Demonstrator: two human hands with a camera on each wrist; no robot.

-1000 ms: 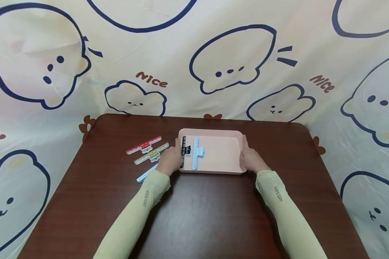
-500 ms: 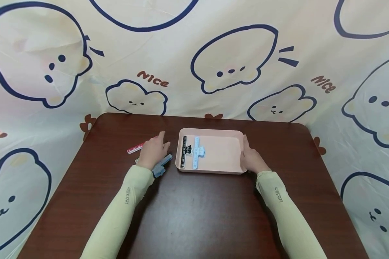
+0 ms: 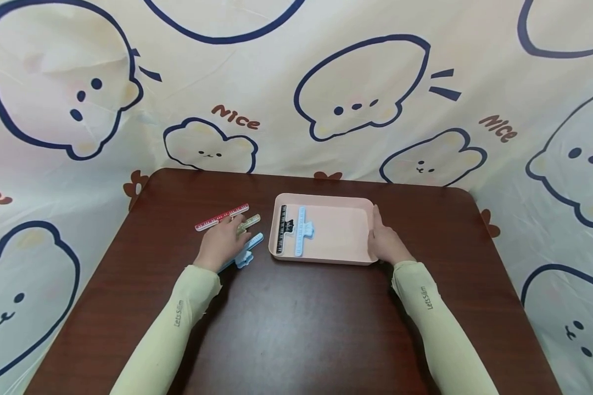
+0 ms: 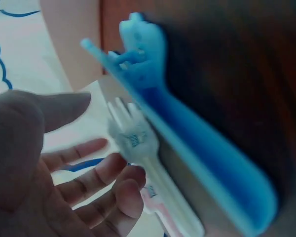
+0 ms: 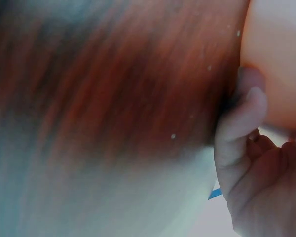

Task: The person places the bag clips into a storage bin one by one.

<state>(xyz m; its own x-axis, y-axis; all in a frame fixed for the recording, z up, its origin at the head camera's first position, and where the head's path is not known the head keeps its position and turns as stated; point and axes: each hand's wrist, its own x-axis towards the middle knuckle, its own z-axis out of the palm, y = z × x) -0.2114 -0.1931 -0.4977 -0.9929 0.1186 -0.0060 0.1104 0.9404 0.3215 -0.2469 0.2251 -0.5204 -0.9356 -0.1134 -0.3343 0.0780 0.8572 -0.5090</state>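
Green clip (image 3: pixel 250 221) beside relaxed, unclosed left hand (image 3: pixel 220 242), right hand (image 3: pixel 388 243) apparently gripping pink tray (image 3: pixel 342 231)

Pale-green-sleeved left arm (image 3: pixel 170 323): stretched forward, slanting inward.
Bare left hand (image 3: pixel 219 244): back upward, fingers loosely bent, thumb apart from them.
Pale-green-sleeved right arm (image 3: pixel 438 323): stretched forward, slanting inward.
Bare right hand (image 3: pixel 387 242): one finger extended forward, thumb bent, other fingers curled.

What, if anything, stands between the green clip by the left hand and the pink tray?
Nothing loose: only table and the tray's raised rim separate the green clip from the pink tray. The blue clip lies close on the near side, one end angled toward the tray.
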